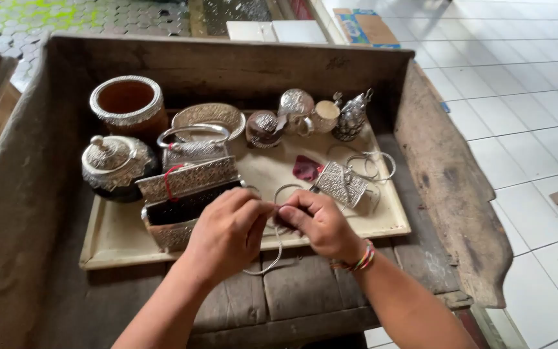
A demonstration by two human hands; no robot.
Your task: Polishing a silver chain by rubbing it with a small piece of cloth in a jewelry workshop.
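A worn wooden trough (447, 187) holds a pale shallow tray (114, 236) crowded with silverware: a round open pot (128, 103), a lidded bowl (112, 165), an open embossed box (185, 203), an oval dish (209, 117) and a small embossed purse (341, 184). Over the tray's near edge, the left hand (227, 232) and right hand (321, 223) meet, fingers of both pinched closed on a thin silver bangle (267, 264) that loops below them.
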